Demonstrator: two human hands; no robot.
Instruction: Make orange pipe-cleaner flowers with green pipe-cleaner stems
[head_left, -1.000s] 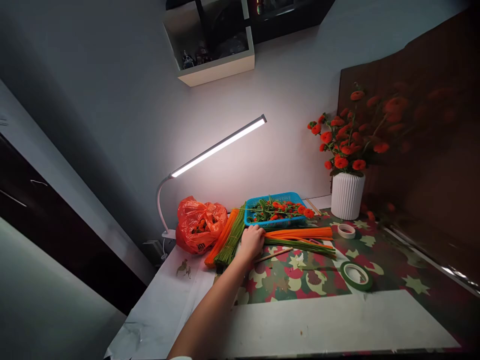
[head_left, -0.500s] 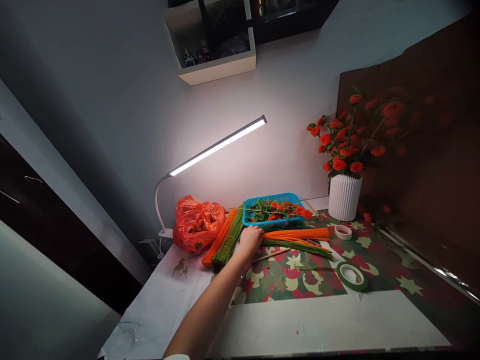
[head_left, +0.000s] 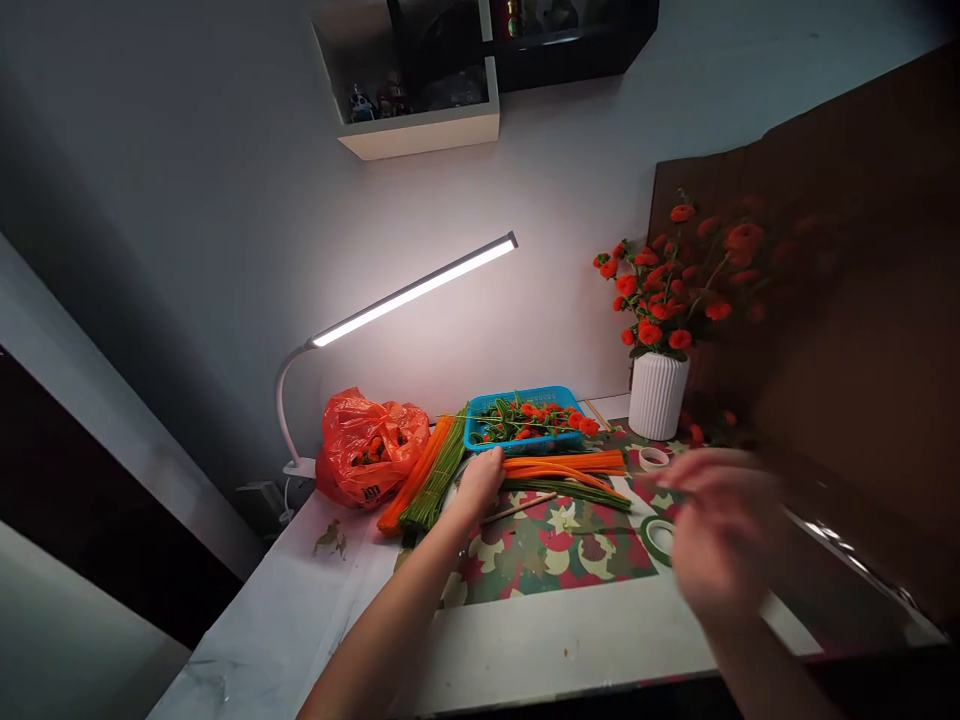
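My left hand (head_left: 482, 480) rests at the left ends of the orange stems (head_left: 566, 464) and green stems (head_left: 592, 492), fingers curled; what they hold is hidden. My right hand (head_left: 720, 525), smeared by motion, is raised at the right, over the table near the green tape roll (head_left: 658, 540) and the white tape roll (head_left: 653, 459). Just behind my left hand stands a blue basket (head_left: 471, 436) of green stems and red-orange flowers (head_left: 588, 426). A thin stick (head_left: 520, 507) lies in front of the green stems.
At the left are an orange plastic bag (head_left: 375, 445), more orange and green stem bundles (head_left: 439, 480), and a clamped lamp (head_left: 416, 290). A white ribbed vase (head_left: 658, 397) with red flowers (head_left: 660, 285) stands at the back right, beside a brown panel (head_left: 840, 300).
My right hand has come into view at the right. The whole view has shifted slightly, while my left hand stays at the ends of the stems.
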